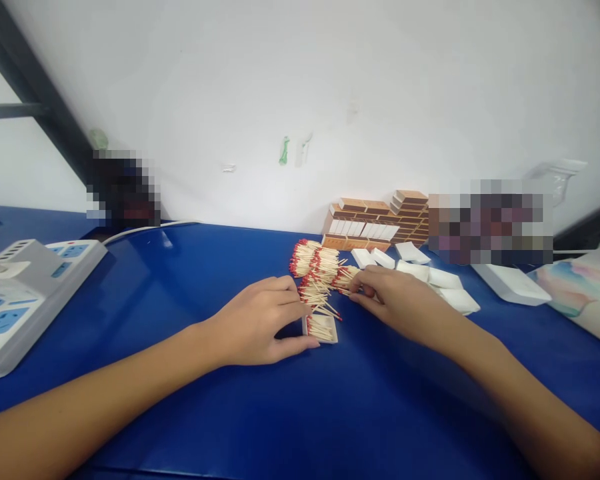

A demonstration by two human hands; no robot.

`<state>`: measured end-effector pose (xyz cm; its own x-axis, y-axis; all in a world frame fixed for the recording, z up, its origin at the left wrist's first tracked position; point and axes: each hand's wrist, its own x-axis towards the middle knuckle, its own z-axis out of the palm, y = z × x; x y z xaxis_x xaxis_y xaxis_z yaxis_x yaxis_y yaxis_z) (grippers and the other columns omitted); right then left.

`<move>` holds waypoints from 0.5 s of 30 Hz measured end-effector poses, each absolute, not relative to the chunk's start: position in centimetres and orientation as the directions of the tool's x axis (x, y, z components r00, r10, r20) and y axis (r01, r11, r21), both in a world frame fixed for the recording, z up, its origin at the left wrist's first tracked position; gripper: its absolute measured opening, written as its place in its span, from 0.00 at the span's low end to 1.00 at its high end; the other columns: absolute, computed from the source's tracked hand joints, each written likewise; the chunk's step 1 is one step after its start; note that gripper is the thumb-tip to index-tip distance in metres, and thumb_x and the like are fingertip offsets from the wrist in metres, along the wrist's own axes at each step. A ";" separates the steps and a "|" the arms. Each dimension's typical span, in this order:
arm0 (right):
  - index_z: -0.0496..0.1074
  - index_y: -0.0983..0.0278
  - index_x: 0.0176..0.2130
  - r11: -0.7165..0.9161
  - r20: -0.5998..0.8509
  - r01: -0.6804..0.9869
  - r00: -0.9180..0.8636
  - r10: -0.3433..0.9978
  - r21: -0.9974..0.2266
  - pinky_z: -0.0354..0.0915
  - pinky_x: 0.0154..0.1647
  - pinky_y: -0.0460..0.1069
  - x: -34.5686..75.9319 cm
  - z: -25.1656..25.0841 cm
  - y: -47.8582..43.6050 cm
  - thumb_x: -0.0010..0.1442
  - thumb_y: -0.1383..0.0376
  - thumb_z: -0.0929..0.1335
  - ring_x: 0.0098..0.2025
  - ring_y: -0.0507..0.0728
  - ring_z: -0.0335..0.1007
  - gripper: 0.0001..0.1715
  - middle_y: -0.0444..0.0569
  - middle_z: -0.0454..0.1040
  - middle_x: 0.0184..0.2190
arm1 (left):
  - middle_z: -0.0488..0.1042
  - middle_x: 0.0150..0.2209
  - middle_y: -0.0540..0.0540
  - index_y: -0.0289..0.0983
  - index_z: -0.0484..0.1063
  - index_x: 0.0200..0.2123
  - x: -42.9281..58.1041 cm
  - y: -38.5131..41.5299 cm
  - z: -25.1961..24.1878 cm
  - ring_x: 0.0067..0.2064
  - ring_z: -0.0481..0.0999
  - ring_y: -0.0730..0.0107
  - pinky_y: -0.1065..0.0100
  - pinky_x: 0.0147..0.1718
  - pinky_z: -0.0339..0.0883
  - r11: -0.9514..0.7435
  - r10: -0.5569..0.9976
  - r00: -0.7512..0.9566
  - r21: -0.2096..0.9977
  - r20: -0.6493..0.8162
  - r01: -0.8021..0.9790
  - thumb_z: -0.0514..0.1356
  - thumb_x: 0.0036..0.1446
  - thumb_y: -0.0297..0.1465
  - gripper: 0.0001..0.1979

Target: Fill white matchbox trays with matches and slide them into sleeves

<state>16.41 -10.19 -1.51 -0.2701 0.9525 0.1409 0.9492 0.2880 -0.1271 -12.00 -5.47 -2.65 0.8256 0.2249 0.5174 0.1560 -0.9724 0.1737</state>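
Observation:
A small white matchbox tray lies on the blue tabletop with red-tipped matches inside. My left hand grips it from the left, thumb at the near corner and fingers along the far side. Just beyond the tray spreads a heap of loose matches, their red heads pointing various ways. At the heap's right edge, my right hand has its fingertips closed on a few matches; how many is hidden by the fingers.
Brown matchboxes stand stacked against the white wall. White empty trays lie scattered right of the heap, and a larger white box sits farther right. On the left is a grey-white power strip with a white cable.

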 end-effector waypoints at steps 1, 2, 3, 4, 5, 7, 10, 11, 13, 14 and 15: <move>0.72 0.61 0.36 0.298 0.135 0.946 -0.282 0.950 -0.125 0.58 0.31 0.50 16.4 -1.5 -10.2 0.70 0.63 0.66 0.33 0.56 0.69 0.09 0.49 0.75 0.34 | 0.80 0.35 0.43 0.32 0.79 0.44 -12.0 -5.5 -2.6 0.40 0.74 0.61 0.61 0.41 0.71 -0.973 0.224 0.825 0.172 0.518 0.156 0.64 0.66 0.41 0.16; 0.72 0.61 0.35 0.303 0.132 0.945 -0.287 0.949 -0.122 0.58 0.31 0.49 16.3 -1.6 -10.2 0.70 0.64 0.66 0.33 0.56 0.69 0.10 0.49 0.75 0.35 | 0.80 0.35 0.43 0.32 0.79 0.44 -12.0 -5.5 -2.6 0.40 0.74 0.61 0.61 0.41 0.71 -0.973 0.223 0.824 0.170 0.521 0.156 0.64 0.66 0.41 0.16; 0.72 0.61 0.35 0.303 0.132 0.946 -0.287 0.949 -0.119 0.57 0.31 0.49 16.2 -1.6 -10.1 0.70 0.64 0.65 0.33 0.56 0.69 0.10 0.49 0.75 0.34 | 0.80 0.35 0.43 0.32 0.79 0.45 -12.0 -5.5 -2.6 0.40 0.73 0.61 0.61 0.41 0.71 -0.974 0.221 0.822 0.168 0.525 0.155 0.64 0.66 0.41 0.16; 0.71 0.61 0.34 0.298 0.134 0.947 -0.282 0.950 -0.120 0.57 0.30 0.49 16.2 -1.6 -10.1 0.70 0.64 0.65 0.32 0.56 0.69 0.10 0.49 0.75 0.34 | 0.80 0.35 0.43 0.32 0.79 0.44 -12.0 -5.5 -2.5 0.40 0.73 0.61 0.61 0.40 0.72 -0.974 0.219 0.821 0.165 0.528 0.154 0.64 0.67 0.41 0.16; 0.71 0.61 0.34 0.294 0.137 0.948 -0.277 0.951 -0.124 0.57 0.30 0.49 16.2 -1.6 -10.1 0.69 0.64 0.66 0.32 0.56 0.69 0.10 0.49 0.75 0.34 | 0.79 0.34 0.44 0.32 0.79 0.44 -12.0 -5.5 -2.6 0.39 0.73 0.61 0.61 0.40 0.72 -0.975 0.217 0.820 0.162 0.530 0.154 0.63 0.67 0.41 0.16; 0.71 0.61 0.34 0.289 0.135 0.947 -0.271 0.953 -0.140 0.57 0.29 0.49 16.2 -1.6 -10.2 0.69 0.65 0.66 0.31 0.55 0.69 0.10 0.48 0.75 0.33 | 0.79 0.33 0.43 0.33 0.79 0.43 -12.0 -5.4 -2.6 0.39 0.74 0.62 0.61 0.41 0.72 -0.975 0.218 0.817 0.160 0.535 0.156 0.63 0.67 0.42 0.16; 0.70 0.61 0.34 0.287 0.123 0.943 -0.269 0.955 -0.166 0.58 0.29 0.49 16.3 -1.5 -10.2 0.70 0.63 0.66 0.31 0.55 0.69 0.11 0.48 0.75 0.33 | 0.80 0.34 0.43 0.34 0.79 0.43 -12.0 -5.4 -2.6 0.40 0.74 0.61 0.61 0.41 0.72 -0.975 0.219 0.812 0.159 0.540 0.157 0.63 0.67 0.42 0.16; 0.70 0.61 0.34 0.284 0.115 0.943 -0.267 0.957 -0.172 0.59 0.30 0.49 16.3 -1.4 -10.2 0.70 0.62 0.66 0.31 0.56 0.69 0.11 0.48 0.75 0.33 | 0.80 0.34 0.43 0.33 0.79 0.44 -12.0 -5.4 -2.6 0.40 0.74 0.61 0.61 0.41 0.72 -0.975 0.220 0.811 0.158 0.543 0.158 0.63 0.67 0.42 0.16; 0.70 0.61 0.34 0.271 0.084 0.946 -0.260 0.962 -0.179 0.60 0.30 0.49 16.3 -1.4 -10.2 0.70 0.60 0.66 0.31 0.56 0.70 0.12 0.48 0.75 0.33 | 0.80 0.34 0.43 0.33 0.79 0.44 -12.0 -5.4 -2.6 0.39 0.74 0.61 0.61 0.41 0.72 -0.975 0.218 0.809 0.154 0.546 0.159 0.63 0.67 0.42 0.16; 0.70 0.61 0.34 0.264 0.068 0.948 -0.255 0.964 -0.178 0.60 0.31 0.49 16.3 -1.4 -10.2 0.70 0.61 0.66 0.31 0.56 0.70 0.12 0.49 0.75 0.33 | 0.79 0.34 0.43 0.32 0.79 0.44 -12.0 -5.4 -2.6 0.39 0.74 0.61 0.61 0.41 0.72 -0.976 0.216 0.806 0.151 0.551 0.159 0.63 0.67 0.42 0.17; 0.71 0.61 0.34 0.258 0.059 0.950 -0.251 0.966 -0.176 0.60 0.31 0.50 16.3 -1.4 -10.2 0.70 0.61 0.66 0.32 0.56 0.70 0.12 0.49 0.76 0.33 | 0.79 0.34 0.43 0.32 0.79 0.44 -12.0 -5.4 -2.6 0.39 0.74 0.61 0.61 0.40 0.72 -0.976 0.216 0.804 0.149 0.554 0.160 0.63 0.67 0.42 0.17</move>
<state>16.29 -10.20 -1.37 -0.2513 0.9661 0.0587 0.9501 0.2578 -0.1759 -12.02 -5.43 -2.62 0.8036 0.2162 0.5545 0.1595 -0.9758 0.1493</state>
